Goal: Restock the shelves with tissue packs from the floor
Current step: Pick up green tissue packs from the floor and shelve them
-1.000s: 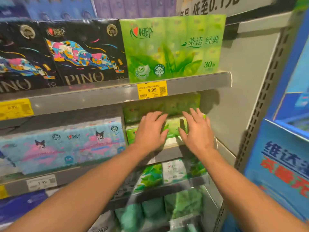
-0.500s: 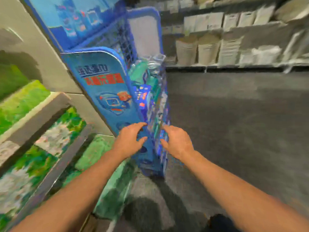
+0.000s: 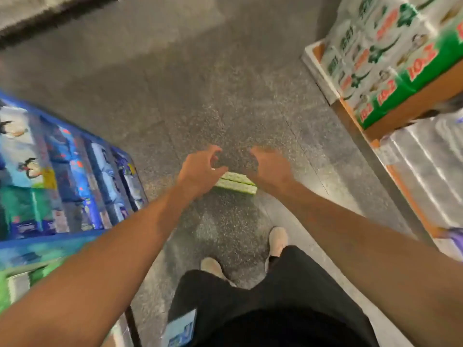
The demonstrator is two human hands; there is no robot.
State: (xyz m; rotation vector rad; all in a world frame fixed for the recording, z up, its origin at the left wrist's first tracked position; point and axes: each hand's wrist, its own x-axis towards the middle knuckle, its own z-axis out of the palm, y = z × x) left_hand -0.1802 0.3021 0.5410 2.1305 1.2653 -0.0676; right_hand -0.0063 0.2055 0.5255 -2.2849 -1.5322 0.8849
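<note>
A light green tissue pack (image 3: 236, 183) lies on the grey speckled floor (image 3: 200, 96), partly hidden behind my hands. My left hand (image 3: 200, 169) hovers over its left end, fingers loosely curled, holding nothing. My right hand (image 3: 271, 169) hovers over its right end, fingers spread and bent, also holding nothing. Whether either hand touches the pack is not clear. The frame is blurred.
A blue display rack (image 3: 62, 176) stands at the left, with green packs (image 3: 15, 284) on a shelf below it. At the right, green and white paper packs (image 3: 390, 53) sit on an orange stand (image 3: 411, 106) above clear-wrapped rolls (image 3: 426, 159). My feet (image 3: 276, 240) stand near.
My view swung from the shelf, past the blue rack, down to the floor. Both hands left the green packs on the shelf and now reach over a pack on the floor.
</note>
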